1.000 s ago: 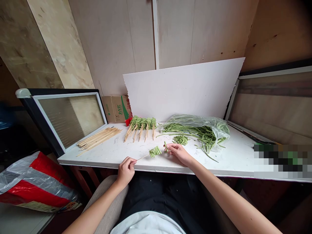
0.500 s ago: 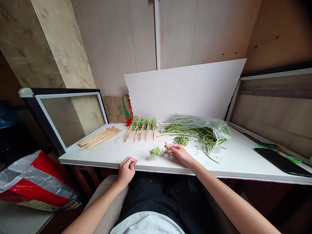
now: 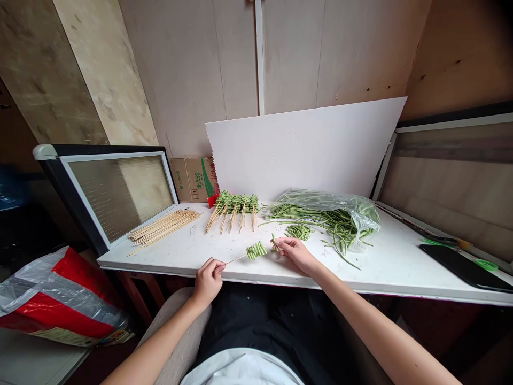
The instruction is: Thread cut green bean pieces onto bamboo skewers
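Observation:
My left hand (image 3: 210, 275) is closed on the bare end of a bamboo skewer (image 3: 237, 260), held over the table's front edge. Several short green bean pieces (image 3: 255, 250) are threaded side by side near its far end. My right hand (image 3: 294, 254) pinches one bean piece (image 3: 274, 243) upright, a small gap to the right of the threaded ones. Just behind that hand lies a small heap of cut bean pieces (image 3: 298, 231). Finished bean skewers (image 3: 237, 206) are stacked at the back, their sticks pointing toward me.
Loose bamboo skewers (image 3: 164, 229) lie at the left of the white table (image 3: 160, 260). Long beans (image 3: 320, 214) spill from a clear plastic bag (image 3: 363, 211) at the back right. A black phone (image 3: 460, 266) and scissors (image 3: 443, 239) lie far right. A cardboard box (image 3: 190, 179) stands behind.
The view has shifted very slightly. Both hands, the skewer and the pinched bean piece look practically the same as before.

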The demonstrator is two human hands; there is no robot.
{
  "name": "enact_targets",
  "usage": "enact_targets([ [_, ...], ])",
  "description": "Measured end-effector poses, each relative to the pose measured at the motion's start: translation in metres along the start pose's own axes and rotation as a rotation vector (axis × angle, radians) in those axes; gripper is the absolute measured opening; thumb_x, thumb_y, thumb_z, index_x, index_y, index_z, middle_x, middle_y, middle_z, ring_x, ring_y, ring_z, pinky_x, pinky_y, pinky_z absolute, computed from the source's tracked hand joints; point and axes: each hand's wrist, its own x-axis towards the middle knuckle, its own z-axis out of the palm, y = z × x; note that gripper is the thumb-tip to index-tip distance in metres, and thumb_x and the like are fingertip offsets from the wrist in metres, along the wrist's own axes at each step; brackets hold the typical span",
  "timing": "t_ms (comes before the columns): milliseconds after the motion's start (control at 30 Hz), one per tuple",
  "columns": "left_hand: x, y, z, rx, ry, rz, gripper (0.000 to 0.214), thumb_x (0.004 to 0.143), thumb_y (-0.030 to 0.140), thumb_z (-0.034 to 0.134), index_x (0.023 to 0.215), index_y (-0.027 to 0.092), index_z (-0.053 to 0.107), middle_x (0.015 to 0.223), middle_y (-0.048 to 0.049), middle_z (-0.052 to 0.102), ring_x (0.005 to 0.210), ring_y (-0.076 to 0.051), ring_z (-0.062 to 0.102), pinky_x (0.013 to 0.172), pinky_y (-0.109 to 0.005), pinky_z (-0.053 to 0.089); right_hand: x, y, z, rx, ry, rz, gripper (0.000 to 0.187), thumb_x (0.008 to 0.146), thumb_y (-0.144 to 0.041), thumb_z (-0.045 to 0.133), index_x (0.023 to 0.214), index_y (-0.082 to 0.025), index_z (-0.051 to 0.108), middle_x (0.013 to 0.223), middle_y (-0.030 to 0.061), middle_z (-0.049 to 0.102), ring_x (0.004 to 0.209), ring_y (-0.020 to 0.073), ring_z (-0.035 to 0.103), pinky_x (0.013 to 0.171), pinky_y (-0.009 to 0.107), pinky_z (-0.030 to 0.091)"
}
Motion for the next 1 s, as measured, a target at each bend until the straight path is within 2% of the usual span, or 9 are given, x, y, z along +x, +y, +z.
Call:
enact_targets([
  [400,0.0009,0.0015,-0.0003,0.011,0.005,-0.008,0.021,0.099,0.018,0.052,0.084,0.021,0.067,0.082,-0.0038,0.07,0.077,-0.018,0.068,0.069,-0.028,0.052,0.0001,-0.0009,0.0009,-0.025,0.005,-0.035,0.037,0.085,-0.055,0.078,0.084,-0.019,0.079,0.074,0.0021,0.065,0.069,0.0156,0.052,0.075,0.032,0.042],
  [700,0.0009,0.0006,-0.0002,0.011,0.0,-0.016,0.021,0.099,0.017,0.052,0.085,0.021,0.066,0.082,-0.0032,0.069,0.076,-0.017,0.068,0.069,-0.027,0.052,-0.0014,-0.0051,0.001,-0.057,-0.02,-0.032,0.039,0.087,-0.055,0.077,0.073,-0.019,0.076,0.078,0.0042,0.069,0.073,0.0169,0.055,0.076,0.032,0.041],
  [1000,0.0006,-0.0001,-0.0001,0.008,-0.01,-0.021,0.021,0.1,0.017,0.051,0.085,0.021,0.065,0.082,-0.0035,0.069,0.077,-0.018,0.068,0.069,-0.028,0.052,-0.0014,-0.0038,0.0008,-0.066,-0.016,-0.053,0.038,0.087,-0.055,0.077,0.076,-0.019,0.077,0.076,0.0032,0.066,0.072,0.0165,0.053,0.076,0.033,0.042],
])
